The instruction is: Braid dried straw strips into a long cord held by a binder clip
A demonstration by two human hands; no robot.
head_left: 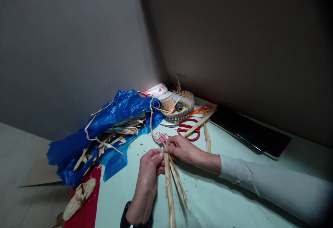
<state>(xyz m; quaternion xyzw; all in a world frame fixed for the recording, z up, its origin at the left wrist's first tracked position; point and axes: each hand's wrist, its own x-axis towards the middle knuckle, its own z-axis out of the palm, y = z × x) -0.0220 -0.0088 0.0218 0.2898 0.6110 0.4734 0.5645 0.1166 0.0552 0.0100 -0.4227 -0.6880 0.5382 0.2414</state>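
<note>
Pale, dry plant-fibre strips (168, 190) hang down toward me from between my two hands. Both my left hand (151, 167) and my right hand (182, 149) pinch them at the upper end, fingertips close together. Just beyond the fingers a pink binder clip (161, 138) grips the work. From the clip a narrow braid (151, 115) of the same fibre runs back past the basket's left side. Red-handled scissors (187, 131) lie beyond my right hand, a loose strip (199, 124) across them.
A blue plastic bag (125, 103) of fibre strips spreads at left. Behind stands a woven basket (179, 118) with a paper cup (166, 101) and thread spool (179, 106). Orange scissors (201, 109) and a black tablet-like slab (247, 129) lie right. A woven sole (80, 198) rests on red cloth (88, 214).
</note>
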